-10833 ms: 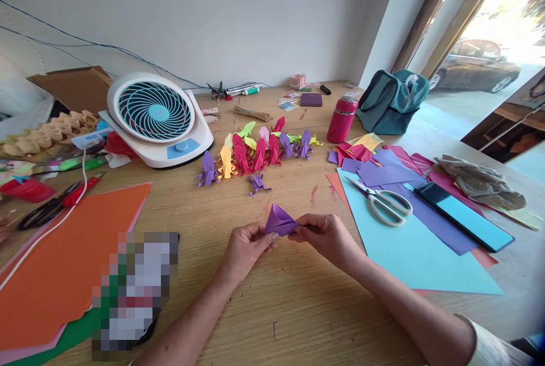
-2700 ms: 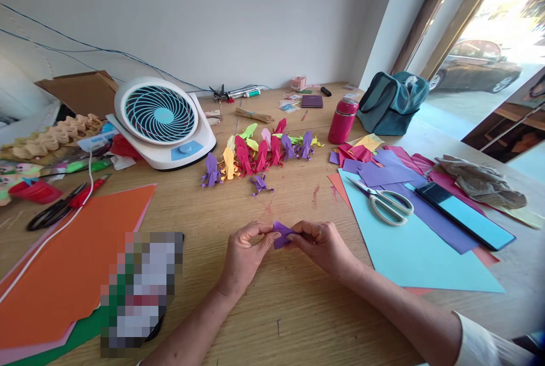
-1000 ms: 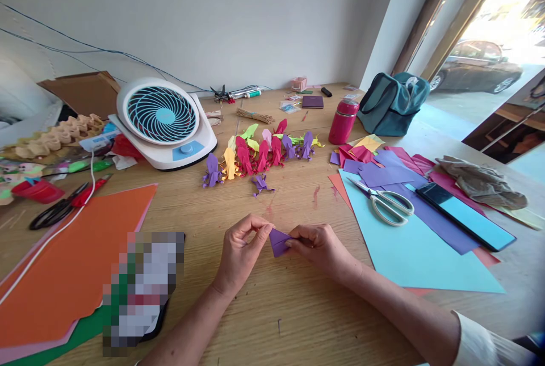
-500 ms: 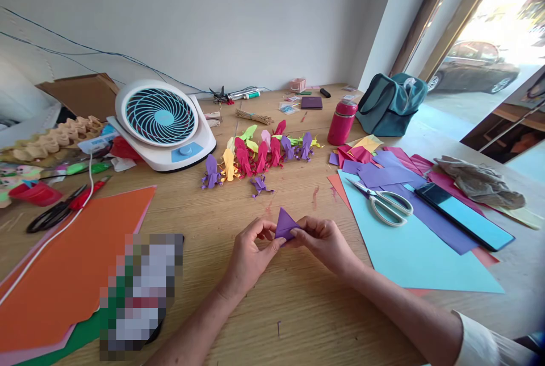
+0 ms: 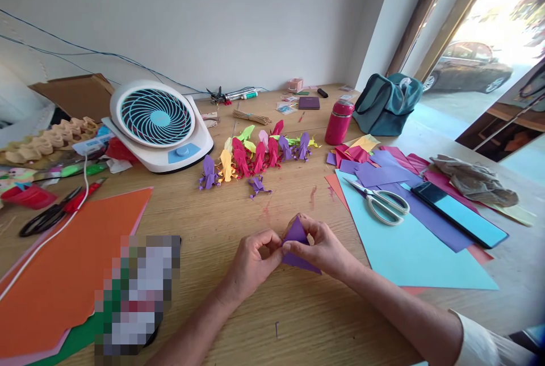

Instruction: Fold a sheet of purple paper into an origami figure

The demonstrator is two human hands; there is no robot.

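A folded piece of purple paper (image 5: 297, 232) is held up just over the wooden table, its pointed tip upward and a lower flap spreading to the right. My left hand (image 5: 258, 255) pinches its left edge between thumb and fingers. With the thumb across the front and fingers behind, my right hand (image 5: 321, 245) grips the same paper. Part of the sheet is hidden by the right thumb. Beyond the hands lies a small purple paper figure (image 5: 258, 185), in front of several folded paper figures (image 5: 259, 156) in red, yellow, green and purple.
White-handled scissors (image 5: 385, 204) rest on light blue paper (image 5: 409, 258) at right, beside a phone (image 5: 460, 213). A pink bottle (image 5: 339, 122) and teal bag (image 5: 387, 105) stand behind. At left are a fan (image 5: 157, 119), orange paper (image 5: 80, 264) and black-handled scissors (image 5: 46, 215).
The purple paper has been turned and partly opened, with a flap now showing below my right hand. My right thumb has moved across its front. The view has shifted slightly.
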